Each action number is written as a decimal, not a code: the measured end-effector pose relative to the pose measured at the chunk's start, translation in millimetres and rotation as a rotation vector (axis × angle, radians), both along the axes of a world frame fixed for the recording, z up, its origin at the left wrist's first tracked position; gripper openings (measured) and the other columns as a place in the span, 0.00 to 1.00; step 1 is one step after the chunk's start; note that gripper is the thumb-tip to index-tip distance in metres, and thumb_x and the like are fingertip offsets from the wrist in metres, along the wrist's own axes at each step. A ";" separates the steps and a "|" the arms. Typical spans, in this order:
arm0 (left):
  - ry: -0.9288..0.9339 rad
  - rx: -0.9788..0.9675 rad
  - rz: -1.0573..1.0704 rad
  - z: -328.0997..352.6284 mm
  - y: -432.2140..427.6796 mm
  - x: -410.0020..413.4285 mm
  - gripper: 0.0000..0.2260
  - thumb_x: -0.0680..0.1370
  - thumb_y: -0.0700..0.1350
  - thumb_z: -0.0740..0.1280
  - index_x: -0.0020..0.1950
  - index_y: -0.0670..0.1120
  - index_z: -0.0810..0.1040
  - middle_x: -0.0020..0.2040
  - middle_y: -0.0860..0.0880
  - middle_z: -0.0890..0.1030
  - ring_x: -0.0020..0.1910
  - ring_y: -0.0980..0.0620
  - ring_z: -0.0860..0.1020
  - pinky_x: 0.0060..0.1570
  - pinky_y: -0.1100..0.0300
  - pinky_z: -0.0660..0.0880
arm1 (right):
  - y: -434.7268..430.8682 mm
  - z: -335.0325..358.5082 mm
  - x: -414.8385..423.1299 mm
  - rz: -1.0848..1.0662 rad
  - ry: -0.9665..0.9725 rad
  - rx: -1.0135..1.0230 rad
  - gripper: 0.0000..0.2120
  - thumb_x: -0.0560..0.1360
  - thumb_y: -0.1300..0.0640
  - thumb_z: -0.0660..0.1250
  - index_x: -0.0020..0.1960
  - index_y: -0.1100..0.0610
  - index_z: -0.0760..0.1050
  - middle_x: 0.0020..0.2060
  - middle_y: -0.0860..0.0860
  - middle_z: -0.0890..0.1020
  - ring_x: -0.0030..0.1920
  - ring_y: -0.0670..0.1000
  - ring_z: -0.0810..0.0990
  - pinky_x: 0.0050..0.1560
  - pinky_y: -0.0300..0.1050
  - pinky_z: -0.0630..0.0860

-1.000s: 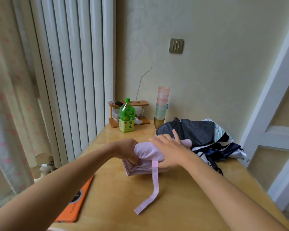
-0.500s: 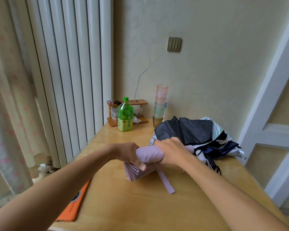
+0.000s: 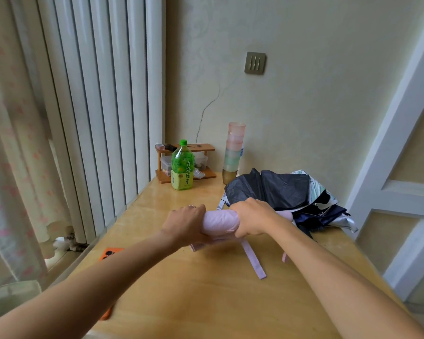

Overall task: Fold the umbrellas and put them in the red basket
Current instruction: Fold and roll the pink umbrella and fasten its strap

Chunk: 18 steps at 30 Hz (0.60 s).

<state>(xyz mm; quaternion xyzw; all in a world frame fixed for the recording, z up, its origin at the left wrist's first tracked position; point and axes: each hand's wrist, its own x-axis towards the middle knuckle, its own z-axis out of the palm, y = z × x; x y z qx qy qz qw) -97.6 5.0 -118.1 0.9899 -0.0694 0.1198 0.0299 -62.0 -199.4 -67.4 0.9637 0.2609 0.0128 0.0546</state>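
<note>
Near edge: both forearms reach in over the wooden table (image 3: 206, 304). An orange flat object (image 3: 109, 253) lies at the table's left edge, partly hidden by the left arm; can't tell what it is.

The pink closure strap (image 3: 253, 261) trails loose on the tabletop toward the viewer, not wrapped round anything. Judgement: the roll isn't fastened yet, which is why both hands keep it pinned.

Mid-table: the pink umbrella (image 3: 220, 221) is collapsed and rolled into a short tube, lying crosswise just above or on the table. The left hand (image 3: 186, 226) wraps its left end with the fingers curled round the fabric and a ring showing on one finger. The right hand (image 3: 251, 220) clamps the right part in a tight fist, thumb side toward the viewer. A pale pink end sticks out past the right hand, likely the handle. Opposed grips like this suit twisting the canopy tight so the pleats don't spring open; the next move is probably winding the strap round.

Just behind, touching or nearly touching the right hand: a heap of dark umbrellas (image 3: 279, 189), black and navy with a printed panel, unfolded and slumped. Those look not done.

Far end by the wall: green tea bottle (image 3: 182, 167), a stack of pastel cups (image 3: 234, 150), and a small wooden rack (image 3: 203, 149) behind the bottle. Wall switch (image 3: 255, 62) above.

The red basket is not in view, so the drop-off spot is unknown.
</note>
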 end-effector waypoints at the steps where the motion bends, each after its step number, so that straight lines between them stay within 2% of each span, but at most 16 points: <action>1: 0.001 0.028 -0.007 -1.6 1.4 0.2 0.30 0.66 0.62 0.78 0.57 0.48 0.70 0.52 0.46 0.80 0.48 0.43 0.79 0.40 0.53 0.69 | 0.1 -0.6 0.3 -0.008 0.026 0.010 0.16 0.63 0.50 0.74 0.47 0.50 0.73 0.41 0.50 0.78 0.41 0.55 0.78 0.34 0.44 0.69; 3: -0.018 0.075 -0.019 -4.9 2.8 0.5 0.25 0.70 0.53 0.78 0.59 0.47 0.70 0.53 0.45 0.80 0.50 0.41 0.80 0.40 0.51 0.70 | 0.1 -1.2 0.4 -0.020 0.091 0.027 0.16 0.60 0.53 0.74 0.46 0.51 0.76 0.39 0.50 0.80 0.37 0.53 0.77 0.33 0.43 0.70; 5: -0.039 0.072 -0.032 -6.9 4.5 1.1 0.17 0.74 0.46 0.73 0.58 0.46 0.71 0.52 0.44 0.80 0.49 0.40 0.79 0.41 0.49 0.75 | -0.3 -2.3 1.2 -0.026 0.151 0.043 0.16 0.59 0.55 0.74 0.45 0.52 0.77 0.38 0.52 0.82 0.34 0.52 0.76 0.33 0.43 0.70; 8: 0.002 0.013 -0.035 -1.9 7.0 3.8 0.11 0.72 0.41 0.68 0.54 0.47 0.75 0.49 0.44 0.82 0.47 0.40 0.80 0.40 0.50 0.75 | -0.9 -6.6 5.9 -0.020 0.152 0.056 0.17 0.60 0.52 0.75 0.47 0.51 0.74 0.42 0.52 0.81 0.39 0.55 0.78 0.35 0.45 0.70; 10: 0.077 -0.023 -0.019 4.5 8.8 6.1 0.10 0.69 0.41 0.70 0.50 0.46 0.79 0.44 0.45 0.84 0.45 0.42 0.82 0.37 0.54 0.75 | 0.5 -11.6 7.8 0.014 0.048 0.034 0.21 0.64 0.46 0.75 0.51 0.50 0.70 0.46 0.50 0.79 0.48 0.56 0.79 0.41 0.48 0.69; 12: 0.143 -0.070 0.003 7.9 11.8 8.1 0.10 0.67 0.44 0.73 0.47 0.46 0.81 0.41 0.46 0.85 0.42 0.44 0.82 0.36 0.56 0.75 | 2.0 -20.6 7.5 0.068 -0.083 -0.003 0.28 0.66 0.39 0.75 0.59 0.49 0.68 0.52 0.48 0.77 0.56 0.54 0.77 0.59 0.54 0.69; 14: 0.190 -0.138 0.014 7.5 13.8 9.0 0.12 0.67 0.48 0.76 0.47 0.45 0.82 0.42 0.46 0.85 0.41 0.45 0.82 0.35 0.57 0.74 | 2.5 -32.4 4.7 0.099 -0.219 -0.023 0.39 0.65 0.35 0.74 0.68 0.49 0.66 0.57 0.49 0.76 0.60 0.54 0.74 0.72 0.61 0.63; 16: 0.252 -0.212 0.007 6.6 14.1 8.3 0.12 0.67 0.48 0.77 0.46 0.44 0.82 0.42 0.47 0.85 0.38 0.47 0.81 0.32 0.59 0.73 | 0.9 -44.2 4.1 0.113 -0.403 -0.019 0.45 0.62 0.35 0.77 0.72 0.51 0.65 0.57 0.50 0.77 0.60 0.55 0.76 0.75 0.65 0.61; 18: 0.346 -0.320 -0.010 6.4 13.3 5.6 0.12 0.67 0.47 0.78 0.45 0.45 0.80 0.40 0.48 0.84 0.32 0.50 0.79 0.27 0.61 0.73 | -2.1 -52.6 5.2 0.115 -0.540 -0.001 0.41 0.62 0.44 0.81 0.69 0.53 0.68 0.51 0.51 0.79 0.54 0.56 0.79 0.74 0.65 0.64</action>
